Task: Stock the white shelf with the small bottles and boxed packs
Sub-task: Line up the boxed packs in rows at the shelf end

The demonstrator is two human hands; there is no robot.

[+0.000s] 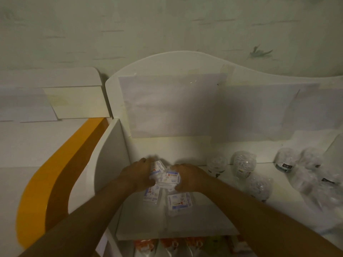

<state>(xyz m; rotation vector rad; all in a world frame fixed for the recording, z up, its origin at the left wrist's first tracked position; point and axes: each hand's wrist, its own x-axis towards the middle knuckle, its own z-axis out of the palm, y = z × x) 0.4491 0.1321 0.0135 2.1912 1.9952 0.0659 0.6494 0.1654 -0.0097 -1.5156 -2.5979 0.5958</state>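
While both arms reach in over the top of the white shelf, I start at the far left, where an orange curved panel runs along the neighbouring unit, with a white curved side panel just beside it closing off the shelf's left end.

Next, the left hand sits at the back left corner of the top shelf, its fingers curled round a small boxed pack with blue and red print. Right beside it, the right hand has its fingers curled over a second boxed pack, and the two packs touch between the hands. I can't tell from here how the thumbs lie; they're tucked under.

Just below the hands, two more boxed packs lie flat on the shelf surface: one nearer the left, one to its right, close together but apart.

Moving right, clear wrapped small bottles stand along the same shelf surface: one near the right hand, another beside it, a third closer to me, then one with a dark label further along. At the far right edge a blurred heap of clear plastic wrap covers more of them; I can't count those.

Down at the bottom, a lower shelf level shows orange packets in a row.
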